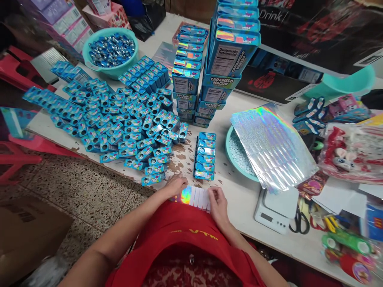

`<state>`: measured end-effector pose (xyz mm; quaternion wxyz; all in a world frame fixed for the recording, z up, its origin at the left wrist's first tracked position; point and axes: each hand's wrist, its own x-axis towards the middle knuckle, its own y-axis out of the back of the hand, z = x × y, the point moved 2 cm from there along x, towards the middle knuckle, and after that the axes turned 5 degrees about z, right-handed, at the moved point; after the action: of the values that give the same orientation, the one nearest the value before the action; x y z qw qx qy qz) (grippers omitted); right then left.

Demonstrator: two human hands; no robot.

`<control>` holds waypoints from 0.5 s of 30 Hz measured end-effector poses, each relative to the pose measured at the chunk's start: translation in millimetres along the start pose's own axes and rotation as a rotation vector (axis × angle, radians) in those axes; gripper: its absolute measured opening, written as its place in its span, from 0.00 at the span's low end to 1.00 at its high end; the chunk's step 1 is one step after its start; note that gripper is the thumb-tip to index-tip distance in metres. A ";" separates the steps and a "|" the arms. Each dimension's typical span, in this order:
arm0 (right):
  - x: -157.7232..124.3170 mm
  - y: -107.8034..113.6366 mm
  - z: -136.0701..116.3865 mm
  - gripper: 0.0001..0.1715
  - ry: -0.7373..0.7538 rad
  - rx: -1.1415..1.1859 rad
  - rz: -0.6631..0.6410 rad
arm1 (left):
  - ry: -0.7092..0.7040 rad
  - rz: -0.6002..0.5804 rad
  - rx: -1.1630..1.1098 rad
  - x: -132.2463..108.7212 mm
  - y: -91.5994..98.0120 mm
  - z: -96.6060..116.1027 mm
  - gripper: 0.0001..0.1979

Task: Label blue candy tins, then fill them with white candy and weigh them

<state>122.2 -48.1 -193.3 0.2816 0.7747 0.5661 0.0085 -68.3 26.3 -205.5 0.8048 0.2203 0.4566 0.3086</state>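
Note:
Both my hands rest at the near edge of the white table (239, 191), holding a small flat holographic card or carton (195, 197) between them. My left hand (175, 184) pinches its left end, where it shines rainbow. My right hand (218, 200) grips its right end with bent fingers. Just beyond my hands stands a short stack of little blue candy boxes (205, 155). A large heap of the same blue boxes (119, 119) spreads over the table's left half.
Tall stacks of bigger blue cartons (230, 52) rise at the back. A teal bowl of blue wrapped candies (110, 51) sits far left. Holographic sheets (272, 145) cover a teal bowl of white pellets (236, 153). A white scale (277, 209), scissors (297, 221) and toys lie right.

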 end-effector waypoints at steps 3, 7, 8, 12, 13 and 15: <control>-7.7 -15.9 -4.0 0.12 0.283 -0.166 -0.239 | 0.003 -0.042 -0.049 4.6 0.8 -0.7 0.12; -2.8 -43.6 -6.3 0.25 0.522 -0.483 -0.350 | 0.060 -0.027 -0.044 8.1 1.3 -0.8 0.12; -1.5 -48.0 -5.6 0.26 0.554 -0.553 -0.371 | 0.077 -0.022 -0.043 8.6 1.3 -1.0 0.12; -1.4 -51.5 -1.3 0.23 0.667 -0.693 -0.442 | 0.131 -0.005 -0.056 9.8 0.5 -2.2 0.13; -1.9 -50.0 -1.0 0.21 0.689 -0.695 -0.447 | 0.140 0.000 -0.062 10.1 0.0 -2.3 0.13; -2.1 -46.4 -1.9 0.16 0.716 -0.679 -0.431 | 0.150 0.011 -0.076 10.9 -1.7 -2.3 0.13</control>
<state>80.3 -39.8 -211.7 0.3007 0.4551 0.7383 0.3968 -65.4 32.9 -214.3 0.7746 0.1683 0.5023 0.3456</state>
